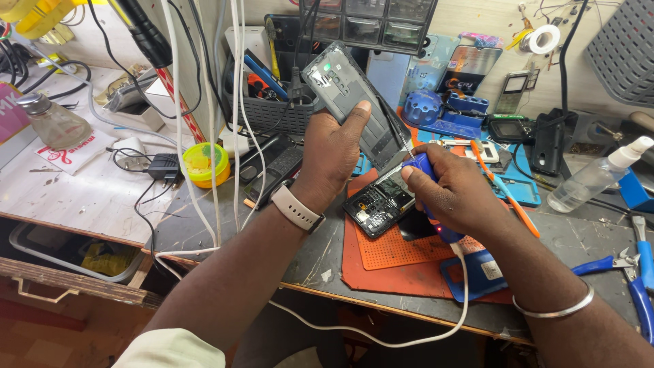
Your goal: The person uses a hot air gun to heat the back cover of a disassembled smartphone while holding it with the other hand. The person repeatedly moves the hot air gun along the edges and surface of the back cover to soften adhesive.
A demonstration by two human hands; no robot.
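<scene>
My left hand (pixel 332 153) holds a grey phone back cover (pixel 354 102) tilted up above the bench, thumb on its edge. My right hand (pixel 455 194) grips a blue corded electric screwdriver (pixel 429 178) whose thin bit points up toward the lower edge of the cover. Beneath both hands an opened phone (pixel 379 203) lies face down on a red-orange work mat (pixel 388 262), its circuit board exposed. A white cable (pixel 381 337) runs from the screwdriver down past the bench edge. A watch sits on my left wrist and a metal bangle on my right.
A clear spray bottle (pixel 594 174) and blue-handled pliers (pixel 630 272) lie at right. A yellow-green tub (pixel 204 163), hanging white cables (pixel 211 129) and a charger sit at left. A glass bottle (pixel 51 123) stands far left. Drawers, tools and phone parts crowd the back.
</scene>
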